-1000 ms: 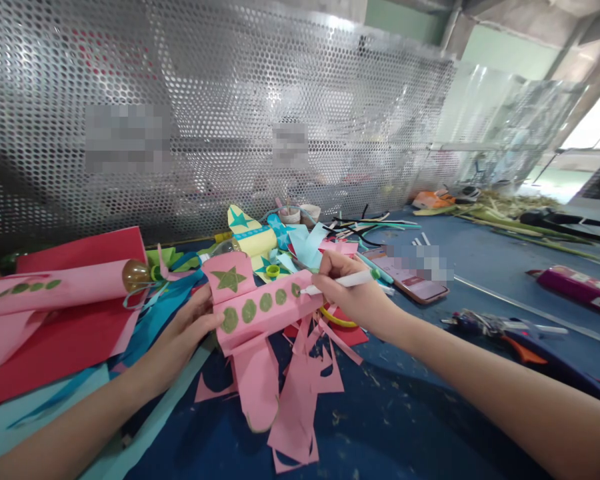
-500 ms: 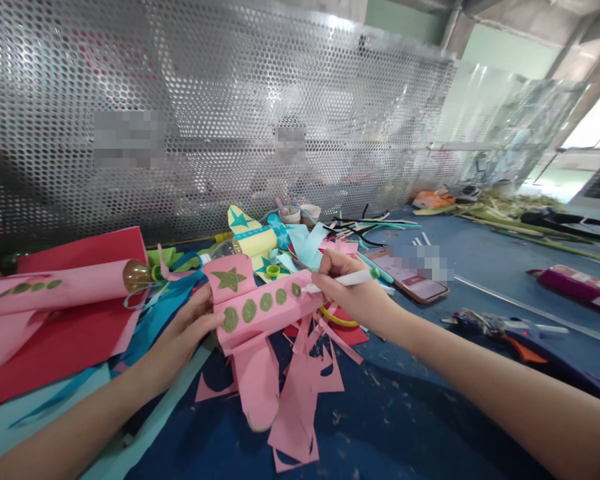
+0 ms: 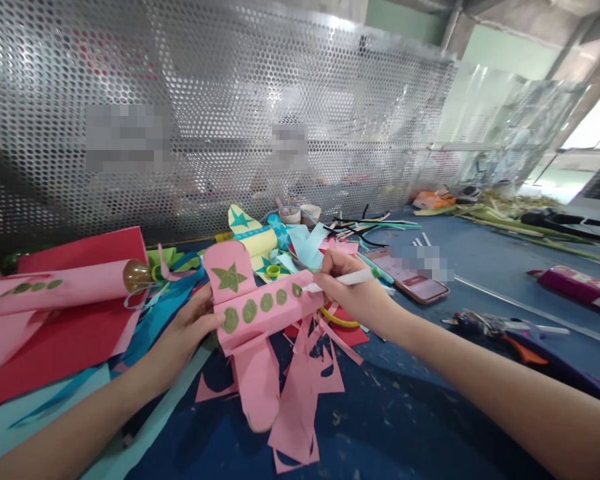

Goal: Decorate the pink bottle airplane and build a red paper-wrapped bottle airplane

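Note:
A pink paper airplane (image 3: 257, 328) lies in front of me, with a green star on its upper wing and a row of green ovals along its body. My left hand (image 3: 190, 328) grips its left end, the thumb resting beside the first oval. In my right hand (image 3: 357, 301) is a white marker (image 3: 356, 277) with a green end. The marker's tip touches the plane at the rightmost oval. Pink paper scraps (image 3: 300, 403) lie beneath and in front of the plane.
Another pink paper plane (image 3: 93, 285) rests on red sheets (image 3: 85, 340) at left. Behind are a yellow paper plane (image 3: 260, 241) and pipe cleaners (image 3: 370, 223). A phone (image 3: 410, 279), glue gun (image 3: 523, 343) and purple box (image 3: 580, 285) lie right. A perforated metal screen (image 3: 220, 100) stands behind.
The plane's upper wing has tilted up slightly, so its rounded end shows more. Both hands keep almost the same places, with the marker still at the rightmost oval.

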A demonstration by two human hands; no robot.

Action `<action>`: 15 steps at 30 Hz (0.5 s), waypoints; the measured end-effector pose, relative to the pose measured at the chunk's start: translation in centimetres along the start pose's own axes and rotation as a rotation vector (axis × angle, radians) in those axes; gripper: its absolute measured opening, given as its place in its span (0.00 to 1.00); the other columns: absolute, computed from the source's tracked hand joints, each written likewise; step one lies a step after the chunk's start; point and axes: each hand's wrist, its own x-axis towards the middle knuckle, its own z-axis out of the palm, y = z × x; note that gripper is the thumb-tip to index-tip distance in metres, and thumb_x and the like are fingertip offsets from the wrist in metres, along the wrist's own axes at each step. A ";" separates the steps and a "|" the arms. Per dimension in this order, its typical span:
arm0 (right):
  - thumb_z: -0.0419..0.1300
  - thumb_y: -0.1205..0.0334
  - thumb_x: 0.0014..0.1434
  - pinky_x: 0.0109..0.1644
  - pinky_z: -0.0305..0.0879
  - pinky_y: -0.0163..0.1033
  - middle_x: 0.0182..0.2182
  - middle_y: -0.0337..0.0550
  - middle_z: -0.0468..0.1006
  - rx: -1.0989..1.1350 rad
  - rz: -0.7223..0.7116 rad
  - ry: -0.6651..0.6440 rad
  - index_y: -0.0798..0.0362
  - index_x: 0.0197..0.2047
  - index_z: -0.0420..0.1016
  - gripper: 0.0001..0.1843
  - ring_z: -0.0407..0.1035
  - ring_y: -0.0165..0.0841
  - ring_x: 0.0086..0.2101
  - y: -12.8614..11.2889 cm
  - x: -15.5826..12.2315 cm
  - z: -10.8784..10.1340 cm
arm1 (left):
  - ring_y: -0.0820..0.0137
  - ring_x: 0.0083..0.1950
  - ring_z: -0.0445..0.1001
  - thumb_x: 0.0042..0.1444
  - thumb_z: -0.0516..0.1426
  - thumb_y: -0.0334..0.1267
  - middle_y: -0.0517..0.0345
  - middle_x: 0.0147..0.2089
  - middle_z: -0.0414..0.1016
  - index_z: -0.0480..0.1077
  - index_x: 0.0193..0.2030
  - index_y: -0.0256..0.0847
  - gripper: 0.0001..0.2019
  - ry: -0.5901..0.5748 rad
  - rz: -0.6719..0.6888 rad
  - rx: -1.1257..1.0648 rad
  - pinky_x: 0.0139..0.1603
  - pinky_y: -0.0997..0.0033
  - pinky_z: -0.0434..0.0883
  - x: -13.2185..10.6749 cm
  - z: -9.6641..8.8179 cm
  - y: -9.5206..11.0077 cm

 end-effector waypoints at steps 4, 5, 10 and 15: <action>0.55 0.62 0.50 0.23 0.48 0.34 0.16 0.29 0.59 0.003 -0.003 0.010 0.48 0.22 0.56 0.10 0.51 0.26 0.19 0.0 0.0 0.0 | 0.52 0.58 0.72 0.46 0.63 0.41 0.58 0.55 0.77 0.74 0.48 0.48 0.19 0.012 0.019 0.026 0.56 0.59 0.71 0.1 0.2 0.2; 0.55 0.62 0.50 0.23 0.47 0.34 0.16 0.29 0.59 0.000 -0.004 0.012 0.48 0.22 0.56 0.10 0.51 0.26 0.19 0.0 0.0 0.1 | 0.51 0.58 0.72 0.46 0.63 0.41 0.57 0.55 0.77 0.73 0.49 0.48 0.20 0.013 0.017 0.028 0.56 0.58 0.71 0.1 0.2 0.2; 0.56 0.61 0.52 0.24 0.48 0.35 0.18 0.29 0.60 -0.004 -0.021 0.005 0.48 0.23 0.57 0.11 0.53 0.26 0.20 0.0 0.0 0.1 | 0.54 0.58 0.71 0.51 0.61 0.42 0.60 0.56 0.76 0.72 0.53 0.51 0.20 -0.032 0.003 0.041 0.56 0.61 0.71 0.0 -0.6 -0.5; 0.56 0.62 0.53 0.25 0.48 0.35 0.18 0.30 0.60 -0.015 -0.012 -0.021 0.49 0.23 0.57 0.12 0.54 0.27 0.21 0.2 -0.1 0.1 | 0.55 0.58 0.72 0.52 0.61 0.42 0.61 0.55 0.76 0.71 0.54 0.55 0.21 -0.034 0.004 0.037 0.56 0.61 0.71 -0.2 -0.7 -0.5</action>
